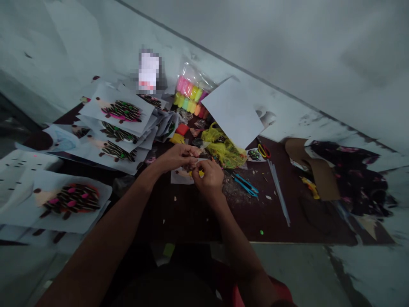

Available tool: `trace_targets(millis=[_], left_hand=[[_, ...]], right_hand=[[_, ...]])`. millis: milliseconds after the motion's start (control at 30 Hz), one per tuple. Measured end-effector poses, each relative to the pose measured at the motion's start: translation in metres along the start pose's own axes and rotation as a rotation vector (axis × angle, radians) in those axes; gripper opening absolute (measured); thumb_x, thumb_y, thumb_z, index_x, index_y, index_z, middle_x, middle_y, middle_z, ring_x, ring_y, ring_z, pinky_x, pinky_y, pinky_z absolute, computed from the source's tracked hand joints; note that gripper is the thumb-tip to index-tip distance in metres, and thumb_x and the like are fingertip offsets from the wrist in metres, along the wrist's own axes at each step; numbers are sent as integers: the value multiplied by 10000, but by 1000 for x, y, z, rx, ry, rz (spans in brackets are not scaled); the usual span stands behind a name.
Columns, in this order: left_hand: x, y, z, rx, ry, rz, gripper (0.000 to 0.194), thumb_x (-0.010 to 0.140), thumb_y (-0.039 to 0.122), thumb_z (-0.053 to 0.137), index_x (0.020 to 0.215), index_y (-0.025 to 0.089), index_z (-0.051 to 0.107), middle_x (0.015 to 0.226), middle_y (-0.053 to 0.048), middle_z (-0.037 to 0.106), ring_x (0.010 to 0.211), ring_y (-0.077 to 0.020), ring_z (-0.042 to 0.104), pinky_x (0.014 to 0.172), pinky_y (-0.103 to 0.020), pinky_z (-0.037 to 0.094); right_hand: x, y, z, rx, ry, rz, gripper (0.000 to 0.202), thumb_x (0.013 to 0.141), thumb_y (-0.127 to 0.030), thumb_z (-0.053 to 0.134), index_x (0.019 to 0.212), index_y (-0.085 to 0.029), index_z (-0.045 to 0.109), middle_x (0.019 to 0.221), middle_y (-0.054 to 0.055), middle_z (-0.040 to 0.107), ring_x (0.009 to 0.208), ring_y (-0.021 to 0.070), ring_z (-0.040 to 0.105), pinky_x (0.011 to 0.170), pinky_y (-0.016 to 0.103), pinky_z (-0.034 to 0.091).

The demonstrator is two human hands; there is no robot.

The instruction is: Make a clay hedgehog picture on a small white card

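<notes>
My left hand [182, 157] and my right hand [209, 177] are close together over the middle of the dark table, fingers pinched. Whatever lies between their fingertips is too small and dim to make out. Beneath them is a small white paper [179, 179] with a partly hidden picture, showing a beige-brown shape and some yellow. Just beyond my hands lies a crumpled yellow plastic bag [225, 147]. Blue-handled snips [245, 185] rest on the table to the right of my right hand.
Stacks of paper with hedgehog pictures [119, 113] fill the left side. Behind are a bag of colourful clay tubs [190, 96] and a tilted white sheet [233, 113]. At right lie red-and-yellow scissors [263, 151], clear sticks [279, 194], cardboard [326, 179] and dark flowered cloth [351, 170].
</notes>
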State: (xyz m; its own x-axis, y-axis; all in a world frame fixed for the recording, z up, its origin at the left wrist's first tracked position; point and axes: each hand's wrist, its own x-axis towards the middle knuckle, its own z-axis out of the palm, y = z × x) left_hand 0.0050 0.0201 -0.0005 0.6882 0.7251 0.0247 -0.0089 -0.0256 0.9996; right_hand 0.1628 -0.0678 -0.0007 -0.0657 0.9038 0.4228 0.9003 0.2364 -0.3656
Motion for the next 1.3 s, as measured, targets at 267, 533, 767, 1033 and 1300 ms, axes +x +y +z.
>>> trace_targets(millis=[267,533,767,1033,1300], left_hand=[[-1,2,1,-138,60,-31,238,780,318,722,910,133,648,628,12,637,546,-100,574,544,-210,450],[-5,6,1,-203,12,4,279,763,367,776,913,141,711,772,-11,697,685,-114,633,666,-231,510],[-5,3,-3,-167,32,27,284,699,336,828,860,130,718,759,-17,698,683,-122,632,686,-254,508],[-2,0,-2,-116,-17,50,201,751,304,750,837,126,710,706,-17,687,624,-108,604,619,-224,480],[-2,3,-1,-171,3,-3,129,764,219,684,851,136,636,660,9,649,584,-102,596,582,-210,482]], right_hand=[[6,15,-7,835,-212,247,194,839,-387,649,836,-201,703,786,17,704,683,151,603,646,267,481],[9,17,-12,995,-205,317,245,797,-477,715,790,-232,732,798,13,721,780,180,640,741,297,509],[3,12,-11,913,-159,312,229,806,-451,710,843,-227,740,869,28,740,768,180,653,725,311,523],[4,8,-6,826,-121,356,269,745,-458,765,740,-209,663,715,1,642,603,141,565,574,275,467],[8,8,-7,882,-188,354,259,773,-468,711,771,-210,688,726,16,664,620,153,568,564,272,466]])
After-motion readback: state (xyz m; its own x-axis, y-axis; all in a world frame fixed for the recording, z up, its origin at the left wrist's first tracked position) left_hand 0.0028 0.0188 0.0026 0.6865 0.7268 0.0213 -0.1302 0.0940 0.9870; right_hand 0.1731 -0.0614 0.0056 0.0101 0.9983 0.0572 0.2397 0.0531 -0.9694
